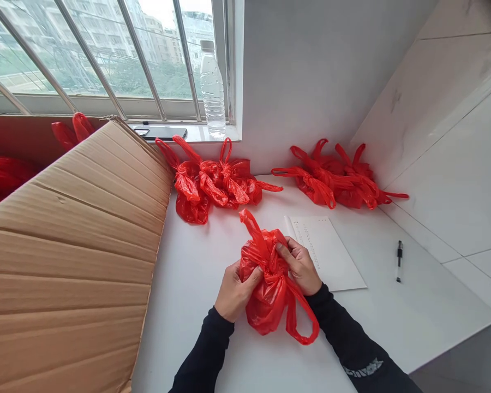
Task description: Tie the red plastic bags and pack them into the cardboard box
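Note:
A red plastic bag (270, 289) sits on the white table (213, 349) just in front of me, its handles partly knotted. My left hand (234, 292) grips the bag's left side with fingers closed. My right hand (300, 266) pinches the gathered plastic near the top right. One handle sticks up, another loops down toward me. Both sleeves are black.
Two piles of tied red bags (213, 183) (339, 177) lie by the back wall. A sheet of paper (329, 251) and a pen (399, 261) lie to the right. A large cardboard box (73, 256) holding more red bags fills the left. A water bottle (211, 90) and a phone (163, 132) rest on the windowsill.

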The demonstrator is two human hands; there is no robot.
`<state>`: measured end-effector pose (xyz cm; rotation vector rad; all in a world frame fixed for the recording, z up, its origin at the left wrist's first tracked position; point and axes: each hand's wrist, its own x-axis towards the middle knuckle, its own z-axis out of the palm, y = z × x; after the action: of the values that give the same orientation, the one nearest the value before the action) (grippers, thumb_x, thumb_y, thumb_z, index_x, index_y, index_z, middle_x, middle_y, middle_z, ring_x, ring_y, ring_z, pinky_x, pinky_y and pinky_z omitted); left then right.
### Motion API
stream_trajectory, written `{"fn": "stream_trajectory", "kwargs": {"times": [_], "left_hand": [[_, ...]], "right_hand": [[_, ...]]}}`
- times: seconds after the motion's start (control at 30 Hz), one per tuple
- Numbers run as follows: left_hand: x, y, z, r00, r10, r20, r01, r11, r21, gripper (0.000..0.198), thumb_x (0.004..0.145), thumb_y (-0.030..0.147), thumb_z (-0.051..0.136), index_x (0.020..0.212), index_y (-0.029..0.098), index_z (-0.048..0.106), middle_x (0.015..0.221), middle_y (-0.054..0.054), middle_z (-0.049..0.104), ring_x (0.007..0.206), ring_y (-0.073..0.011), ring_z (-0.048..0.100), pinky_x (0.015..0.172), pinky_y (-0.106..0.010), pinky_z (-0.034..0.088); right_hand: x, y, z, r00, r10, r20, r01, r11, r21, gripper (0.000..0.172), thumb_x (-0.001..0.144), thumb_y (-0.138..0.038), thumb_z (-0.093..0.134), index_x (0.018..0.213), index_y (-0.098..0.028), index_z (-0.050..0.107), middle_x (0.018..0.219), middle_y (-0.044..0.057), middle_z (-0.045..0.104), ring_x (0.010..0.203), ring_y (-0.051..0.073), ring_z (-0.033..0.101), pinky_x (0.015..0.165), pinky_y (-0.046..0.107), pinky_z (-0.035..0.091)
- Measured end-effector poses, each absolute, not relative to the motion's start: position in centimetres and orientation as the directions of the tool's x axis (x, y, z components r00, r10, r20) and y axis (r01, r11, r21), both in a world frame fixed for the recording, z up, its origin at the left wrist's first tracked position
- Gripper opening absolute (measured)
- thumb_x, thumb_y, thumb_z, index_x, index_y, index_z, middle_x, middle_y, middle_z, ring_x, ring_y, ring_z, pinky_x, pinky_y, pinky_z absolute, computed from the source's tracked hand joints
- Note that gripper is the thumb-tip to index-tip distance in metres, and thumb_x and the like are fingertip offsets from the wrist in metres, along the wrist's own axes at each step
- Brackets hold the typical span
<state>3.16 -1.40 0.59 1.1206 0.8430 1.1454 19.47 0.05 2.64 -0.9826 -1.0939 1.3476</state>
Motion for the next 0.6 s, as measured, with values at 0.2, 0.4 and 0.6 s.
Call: {"fn": "stream_trajectory", "kwargs": {"times": [0.2,0.4,0.6], "left_hand": [[3.4,-1.4,0.3,0.192,0.981,0.035,-0.289,0.022,0.957,0.025,0.084,0.04,0.064,0.089,0.015,0.065,0.08,-0.003,0.068,0.072,-0.0182,0.06,0.067,-0.028,0.049],[3.4,-1.4,0.5,0.152,0.988,0.037,-0.268,0.005,0.963,0.031,0.084,0.045,0.062,0.091,0.015,0.066,0.08,-0.003,0.068,0.071,-0.0184,0.059,0.064,-0.027,0.047],[3.5,-1.5,0.5,0.082,0.996,0.022,-0.233,-0.002,0.972,0.035,0.081,0.049,0.062,0.073,0.015,0.062,0.065,-0.001,0.062,0.06,-0.0158,0.053,0.058,-0.026,0.043]], "right_hand": [[19.0,-0.3,3.1,-0.15,0.986,0.074,-0.19,0.045,-0.981,0.029,0.085,-0.043,0.066,0.106,-0.024,0.062,0.098,0.003,0.068,0.087,0.019,0.063,0.082,0.03,0.05],[19.0,-0.2,3.0,-0.175,0.981,0.081,-0.203,0.044,-0.978,0.029,0.08,-0.04,0.072,0.102,-0.024,0.063,0.095,0.003,0.068,0.086,0.02,0.062,0.083,0.033,0.049],[19.3,0.0,2.2,-0.077,0.996,0.053,-0.107,0.045,-0.993,0.025,0.077,-0.042,0.074,0.087,-0.022,0.063,0.078,-0.001,0.061,0.069,0.016,0.054,0.068,0.028,0.047]]}}
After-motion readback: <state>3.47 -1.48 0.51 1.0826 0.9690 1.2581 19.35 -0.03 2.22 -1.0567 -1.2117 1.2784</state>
